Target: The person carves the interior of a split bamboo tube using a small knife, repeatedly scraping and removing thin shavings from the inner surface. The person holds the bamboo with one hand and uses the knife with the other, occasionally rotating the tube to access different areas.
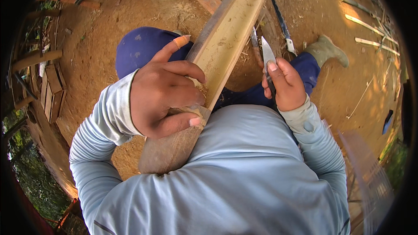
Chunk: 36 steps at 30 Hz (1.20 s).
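While the split bamboo culm [230, 26] runs from the person's lap up toward twelve o'clock, its pale hollow inner face turned upward, the left hand [163, 93] is curled around its near end, fingers wrapped over the cut edge and thumb pressed against the underside at about six o'clock of the grip. The index finger [176, 45] stretches out toward one o'clock, an orange bandage wound round its tip, and lies alongside the dark outer skin of the culm. The near end of the bamboo rests against the pale blue long-sleeved shirt [244, 169].

At three o'clock of the bamboo, apart from it, the right hand [285, 85] is closed in a fist around the handle of a knife [267, 56], thumb laid along the back of the blade. The blade points toward twelve o'clock, its tip near the bamboo's right edge; whether it touches cannot be told.

Beyond the knife, a long machete-like blade [281, 21] lies on the brown earth ground [130, 4] at one o'clock. A grey-green rubber boot [326, 50] sits at two o'clock, below it the dark blue trouser leg. Thin bamboo strips [370, 28] lie scattered toward the upper right. Wooden planks [50, 89] are stacked at nine o'clock.
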Each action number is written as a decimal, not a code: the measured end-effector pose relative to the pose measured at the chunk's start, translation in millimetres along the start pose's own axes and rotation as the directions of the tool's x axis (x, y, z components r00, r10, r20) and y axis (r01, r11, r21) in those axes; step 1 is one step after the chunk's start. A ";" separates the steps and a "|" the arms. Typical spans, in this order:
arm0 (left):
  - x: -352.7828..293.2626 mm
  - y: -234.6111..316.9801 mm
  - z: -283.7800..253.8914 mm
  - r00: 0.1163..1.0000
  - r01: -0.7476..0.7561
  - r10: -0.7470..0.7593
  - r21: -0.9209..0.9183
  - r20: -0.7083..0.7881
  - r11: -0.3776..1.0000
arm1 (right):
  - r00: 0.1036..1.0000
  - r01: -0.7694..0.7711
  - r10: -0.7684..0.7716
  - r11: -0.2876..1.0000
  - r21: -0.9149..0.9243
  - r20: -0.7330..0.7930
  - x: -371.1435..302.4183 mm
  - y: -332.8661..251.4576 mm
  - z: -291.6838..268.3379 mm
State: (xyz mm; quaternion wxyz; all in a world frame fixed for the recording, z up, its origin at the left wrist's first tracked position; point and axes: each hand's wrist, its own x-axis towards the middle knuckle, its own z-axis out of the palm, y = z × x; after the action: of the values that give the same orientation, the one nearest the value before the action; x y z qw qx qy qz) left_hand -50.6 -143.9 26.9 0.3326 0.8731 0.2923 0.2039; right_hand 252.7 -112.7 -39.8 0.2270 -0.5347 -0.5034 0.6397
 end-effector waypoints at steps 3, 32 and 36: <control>4.4 -1.1 0.4 1.000 -0.003 0.003 -0.043 0.006 0.999 | 0.999 0.023 -0.022 0.999 -0.024 0.028 -0.7 -0.6 2.1; 79.5 -25.9 4.1 0.989 0.135 -0.147 0.343 0.010 0.930 | 0.973 0.187 -0.208 0.451 -0.872 0.101 45.3 -43.3 -7.5; 77.9 -40.7 11.2 0.995 0.081 -0.100 0.401 0.026 0.912 | 0.964 0.222 -0.240 0.495 -0.840 0.114 47.8 -27.6 0.6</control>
State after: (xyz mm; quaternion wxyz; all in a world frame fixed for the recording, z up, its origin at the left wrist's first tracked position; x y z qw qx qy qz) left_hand -1.6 -74.0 3.2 0.1631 0.9125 0.3603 0.1041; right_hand 229.8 -62.6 -37.1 0.0274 -0.5107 -0.8145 0.2738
